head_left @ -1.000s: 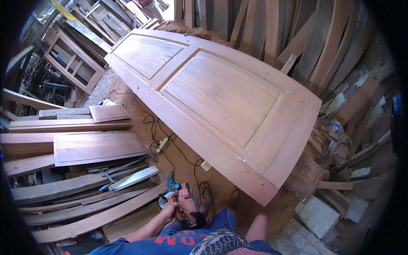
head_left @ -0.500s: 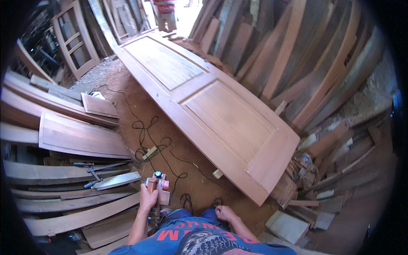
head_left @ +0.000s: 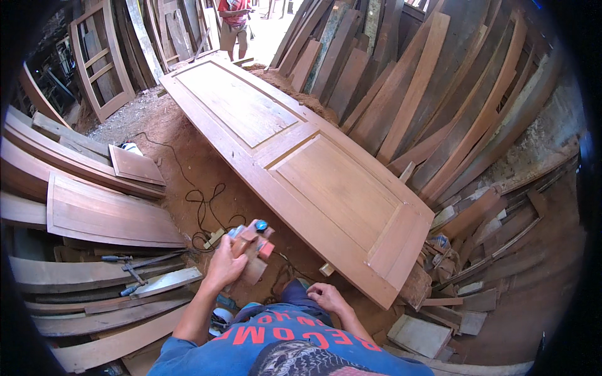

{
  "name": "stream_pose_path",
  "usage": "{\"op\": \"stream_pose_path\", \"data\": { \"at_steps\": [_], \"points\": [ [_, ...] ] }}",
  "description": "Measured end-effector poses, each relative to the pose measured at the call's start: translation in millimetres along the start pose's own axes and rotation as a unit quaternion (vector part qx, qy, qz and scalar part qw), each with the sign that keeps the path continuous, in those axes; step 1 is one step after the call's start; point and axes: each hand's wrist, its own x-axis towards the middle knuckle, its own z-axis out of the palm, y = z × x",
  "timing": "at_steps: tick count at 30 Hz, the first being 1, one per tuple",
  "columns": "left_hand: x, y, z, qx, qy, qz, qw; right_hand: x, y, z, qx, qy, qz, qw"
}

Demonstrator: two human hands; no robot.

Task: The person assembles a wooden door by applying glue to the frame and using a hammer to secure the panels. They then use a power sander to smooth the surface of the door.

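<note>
My left hand (head_left: 227,262), raised over the floor left of the door, is closed around a bundle of small wooden blocks (head_left: 253,266) with blue and red-pink parts. A round blue-topped piece (head_left: 261,225) sticks up at its top; motion blur hides finer detail. My right hand (head_left: 327,296) is low by my thigh, its fingers loosely bent and slightly apart, with nothing seen in it. Ahead and to the right, a large panelled wooden door (head_left: 338,188) lies flat, raised off the ground. Neither hand touches it.
A dark cord (head_left: 202,200) loops over the earth floor beside the door. At left are stacked boards, a loose panel (head_left: 113,210) and a bar clamp (head_left: 130,271). Planks (head_left: 414,88) lean along the right wall, above offcuts. Another person (head_left: 235,25) stands beyond the door's far end.
My left hand has risen forward and to the right with the wooden blocks. My right hand has lifted slightly and its fingers have loosened. The view has shifted a little, showing more of the other person.
</note>
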Motion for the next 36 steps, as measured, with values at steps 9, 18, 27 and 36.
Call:
{"op": "stream_pose_path", "data": {
  "at_steps": [9, 18, 27, 36],
  "points": [
    [140, 35, 73, -0.229, -0.122, -0.005, 0.966, 101, -25, -78, 0.183, 0.150, 0.079, 0.968],
    [192, 43, 86, -0.529, -0.119, -0.233, 0.807, 171, -48, -125, 0.248, 0.202, 0.049, 0.946],
    [225, -66, 90, -0.718, -0.105, -0.308, 0.615, 206, -153, -76, 0.295, 0.159, -0.024, 0.942],
    [212, -103, 92, -0.713, -0.108, -0.350, 0.598, 233, -198, -59, 0.178, 0.181, -0.075, 0.964]
  ]
}}
